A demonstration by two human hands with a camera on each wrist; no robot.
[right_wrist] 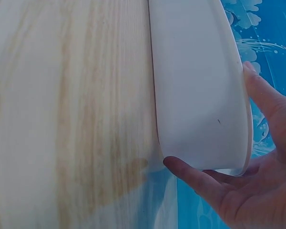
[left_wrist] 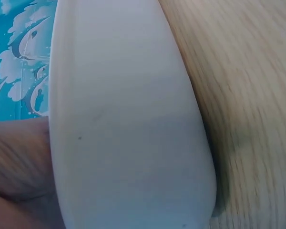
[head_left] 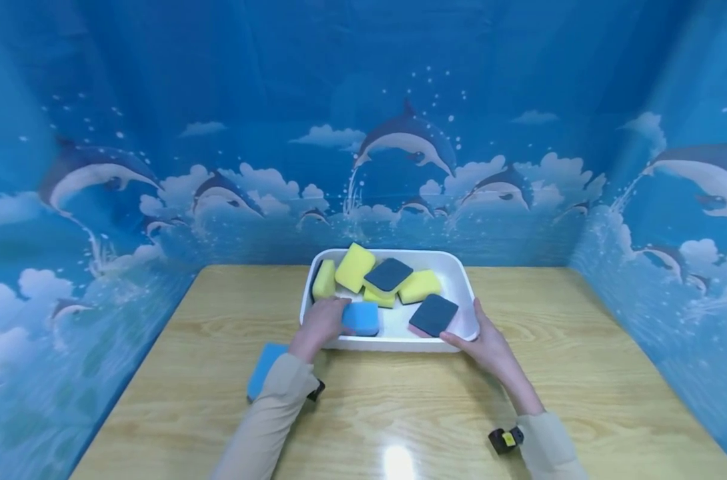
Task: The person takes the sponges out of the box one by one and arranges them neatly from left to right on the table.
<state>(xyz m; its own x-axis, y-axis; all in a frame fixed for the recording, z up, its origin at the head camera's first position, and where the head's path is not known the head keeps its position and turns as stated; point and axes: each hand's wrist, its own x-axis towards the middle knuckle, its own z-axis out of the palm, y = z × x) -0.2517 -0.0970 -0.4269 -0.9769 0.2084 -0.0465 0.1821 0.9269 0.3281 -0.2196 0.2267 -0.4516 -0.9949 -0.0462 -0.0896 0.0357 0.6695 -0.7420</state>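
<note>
A white plastic bin (head_left: 393, 345) stands on the table with several sponges in it. My left hand (head_left: 324, 323) reaches over its front left rim and pinches a blue sponge (head_left: 361, 319) lying inside; in the left wrist view the bin's wall hides the fingers. My right hand (right_wrist: 257, 176) grips the bin's front right corner, the thumb over the rim and a finger against the lower edge. Close to that thumb lies a dark-topped pink sponge (head_left: 433, 315). Farther back are yellow sponges (head_left: 355, 267) and a dark-topped yellow sponge (head_left: 389, 275).
Another blue sponge (head_left: 264, 370) lies on the wooden table (head_left: 399, 407), left of the bin and partly behind the left sleeve. A blue dolphin-print curtain (head_left: 267, 133) encloses the back and both sides. Black wrist cameras (head_left: 503, 440) hang at both cuffs.
</note>
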